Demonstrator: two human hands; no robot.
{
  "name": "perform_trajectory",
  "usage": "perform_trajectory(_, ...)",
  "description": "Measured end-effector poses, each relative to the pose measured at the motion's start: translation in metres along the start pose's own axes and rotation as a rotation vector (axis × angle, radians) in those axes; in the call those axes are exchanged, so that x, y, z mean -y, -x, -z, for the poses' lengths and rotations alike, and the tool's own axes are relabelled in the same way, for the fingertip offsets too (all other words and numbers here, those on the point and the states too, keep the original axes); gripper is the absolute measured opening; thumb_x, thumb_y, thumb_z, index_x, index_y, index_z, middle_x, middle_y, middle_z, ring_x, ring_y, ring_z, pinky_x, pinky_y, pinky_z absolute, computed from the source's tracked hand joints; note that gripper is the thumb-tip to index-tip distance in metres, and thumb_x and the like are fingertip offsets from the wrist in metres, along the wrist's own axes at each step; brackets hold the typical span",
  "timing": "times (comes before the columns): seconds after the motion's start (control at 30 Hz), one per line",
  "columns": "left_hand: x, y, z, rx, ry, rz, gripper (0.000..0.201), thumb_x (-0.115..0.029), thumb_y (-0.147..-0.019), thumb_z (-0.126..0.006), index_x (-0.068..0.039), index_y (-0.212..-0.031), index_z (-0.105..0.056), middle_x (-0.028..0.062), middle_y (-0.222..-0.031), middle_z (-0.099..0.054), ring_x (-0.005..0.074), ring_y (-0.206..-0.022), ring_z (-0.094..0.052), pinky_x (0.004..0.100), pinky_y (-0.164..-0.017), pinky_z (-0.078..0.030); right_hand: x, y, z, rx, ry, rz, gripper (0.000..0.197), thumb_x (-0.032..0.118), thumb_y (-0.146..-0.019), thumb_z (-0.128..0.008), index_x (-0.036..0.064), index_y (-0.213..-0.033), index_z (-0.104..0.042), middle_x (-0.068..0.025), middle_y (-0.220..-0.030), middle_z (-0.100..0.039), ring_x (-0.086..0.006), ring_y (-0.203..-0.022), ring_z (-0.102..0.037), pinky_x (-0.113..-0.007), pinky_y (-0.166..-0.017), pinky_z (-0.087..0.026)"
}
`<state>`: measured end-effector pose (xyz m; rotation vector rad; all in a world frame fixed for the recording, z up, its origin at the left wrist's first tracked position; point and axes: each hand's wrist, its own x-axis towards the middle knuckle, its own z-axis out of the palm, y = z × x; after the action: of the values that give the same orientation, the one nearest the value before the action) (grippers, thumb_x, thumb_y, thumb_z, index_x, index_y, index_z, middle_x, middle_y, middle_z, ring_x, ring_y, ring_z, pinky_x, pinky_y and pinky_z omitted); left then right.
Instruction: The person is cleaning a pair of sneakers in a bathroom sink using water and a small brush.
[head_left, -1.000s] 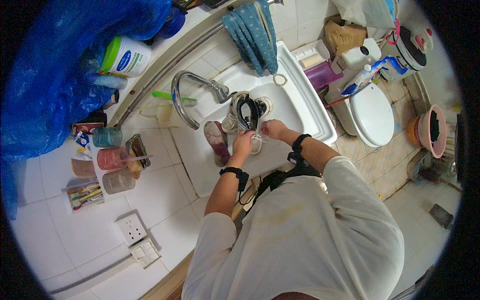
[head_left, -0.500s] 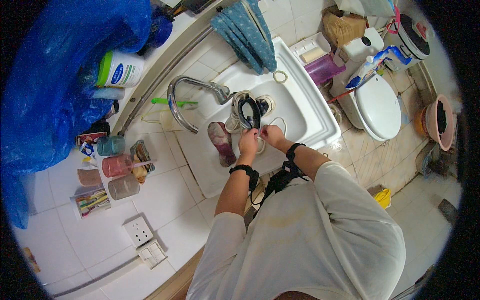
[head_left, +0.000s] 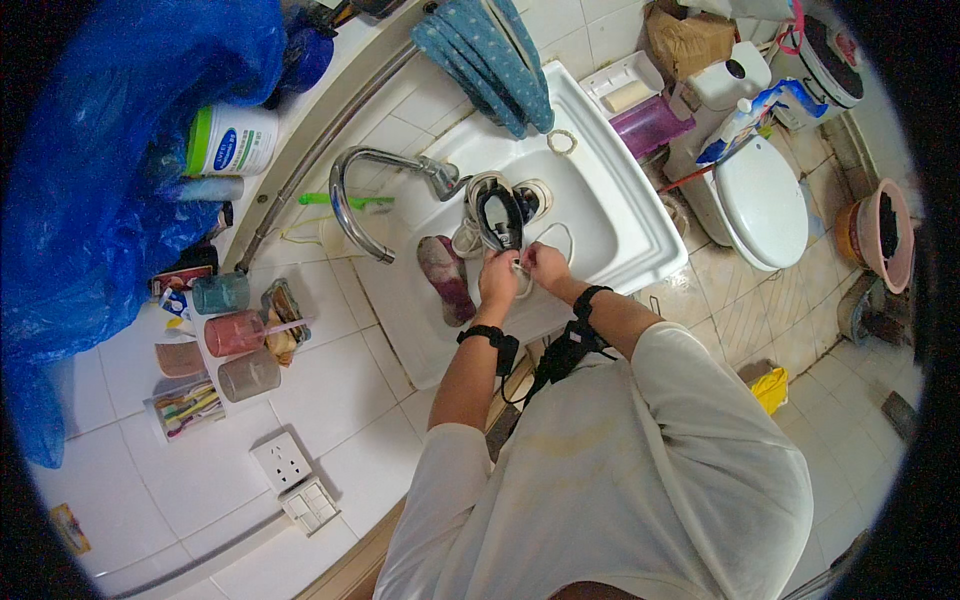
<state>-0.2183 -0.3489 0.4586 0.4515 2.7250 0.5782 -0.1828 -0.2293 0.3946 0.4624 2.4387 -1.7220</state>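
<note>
A black-lined shoe with a pale rim (head_left: 499, 217) is in the white sink (head_left: 640, 235), its opening facing up. My left hand (head_left: 497, 279) is closed on the near end of this shoe. Right beside it, my right hand (head_left: 546, 266) pinches a white shoelace (head_left: 571, 240), which loops out past the fingers. The exact grip of the fingertips is too small to see. Partly hidden behind the held shoe lies another pale shoe (head_left: 541, 197). A worn, dark red and whitish insole (head_left: 447, 280) lies on the sink's left ledge.
A curved chrome faucet (head_left: 345, 200) arches over the sink's left side. A blue towel (head_left: 490, 65) hangs at the back. Cups (head_left: 235, 332) and toothbrushes (head_left: 188, 408) sit on the left wall shelf. To the right stand a toilet (head_left: 760, 205) and a pink basin (head_left: 890, 240).
The shoe's opening shows more of its inside now. Both hands stay close together at its near end, with only slight movement. The whole view has shifted a little.
</note>
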Motion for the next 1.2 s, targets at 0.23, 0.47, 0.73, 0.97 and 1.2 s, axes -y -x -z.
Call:
perform_trajectory(0.23,0.012,0.015,0.002,-0.056,0.016,-0.052,0.019,-0.005,-0.079,-0.053,-0.003,-0.097,-0.058,0.0203,-0.099,-0.05,0.04,-0.088,-0.053,0.0455,-0.073,-0.044,0.017,0.008,-0.003,0.112,0.125,0.072,0.038,0.026,-0.07,-0.067,0.0003,-0.093,-0.051,-0.0151,-0.078,-0.063,-0.0324,-0.075,-0.061,-0.039,-0.067,-0.049)
perform_trajectory(0.47,0.042,0.01,0.001,0.004,0.162,-0.109,0.019,-0.002,-0.078,-0.052,-0.002,-0.097,-0.055,0.0185,-0.099,-0.05,0.0362,-0.083,-0.057,0.0435,-0.074,-0.046,0.035,0.009,-0.019,0.085,0.251,-0.056,0.045,0.028,-0.072,-0.067,0.0006,-0.099,-0.043,-0.0201,-0.083,-0.062,-0.0375,-0.082,-0.06,-0.044,-0.07,-0.047)
perform_trajectory(0.73,0.033,0.018,0.02,-0.054,0.255,-0.127,0.019,0.002,-0.079,-0.047,-0.004,-0.096,-0.053,0.0171,-0.102,-0.046,0.0312,-0.08,-0.059,0.0415,-0.072,-0.046,0.031,0.007,-0.027,0.108,0.4,-0.095,0.041,0.024,-0.073,-0.066,0.0011,-0.1,-0.044,-0.0196,-0.086,-0.062,-0.0362,-0.083,-0.06,-0.043,-0.07,-0.047)
perform_trajectory(0.97,0.035,0.015,0.04,0.068,0.285,0.016,0.025,-0.001,-0.079,-0.049,-0.011,-0.1,-0.056,0.0175,-0.102,-0.046,0.038,-0.086,-0.054,0.0451,-0.074,-0.044,0.033,0.013,-0.025,0.086,0.524,-0.071,0.031,0.025,-0.079,-0.058,0.0024,-0.097,-0.05,-0.0187,-0.088,-0.062,-0.0358,-0.085,-0.059,-0.043,-0.074,-0.047)
perform_trajectory(1.2,0.057,0.031,0.054,-0.206,0.42,-0.086,0.018,-0.008,-0.081,-0.051,-0.007,-0.098,-0.057,0.015,-0.105,-0.049,0.0366,-0.087,-0.054,0.0427,-0.076,-0.044,0.044,0.016,-0.024,-0.011,0.659,-0.059,0.021,0.025,-0.078,-0.057,0.0055,-0.086,-0.055,-0.0165,-0.081,-0.063,-0.0333,-0.077,-0.061,-0.044,-0.067,-0.048)
